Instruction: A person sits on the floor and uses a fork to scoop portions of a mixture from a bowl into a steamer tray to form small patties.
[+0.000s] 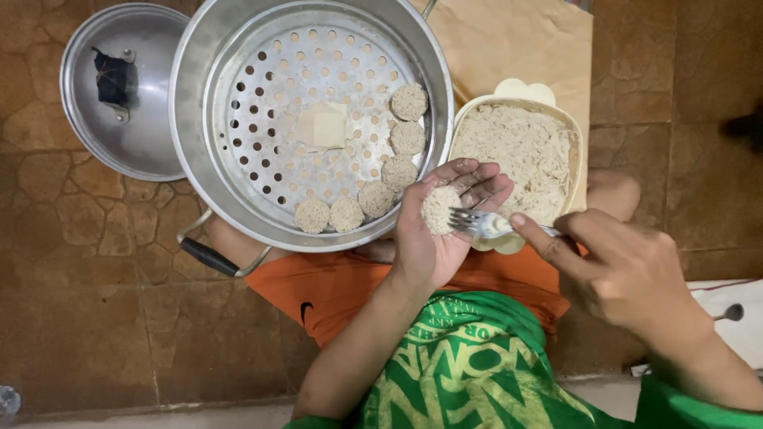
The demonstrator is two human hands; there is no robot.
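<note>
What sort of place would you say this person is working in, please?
Probably a home cooking spot on the floor: a metal steamer pot holding shaped patties, its lid set on brown stone-pattern tiles, and a tub of mixture.

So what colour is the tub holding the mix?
The tub is cream, clearest in the head view, beside the steamer.

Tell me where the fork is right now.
In the head view the fork is right of centre, held by the right hand, its tines against the ball of mixture in the left hand, just below the cream tub.
</note>
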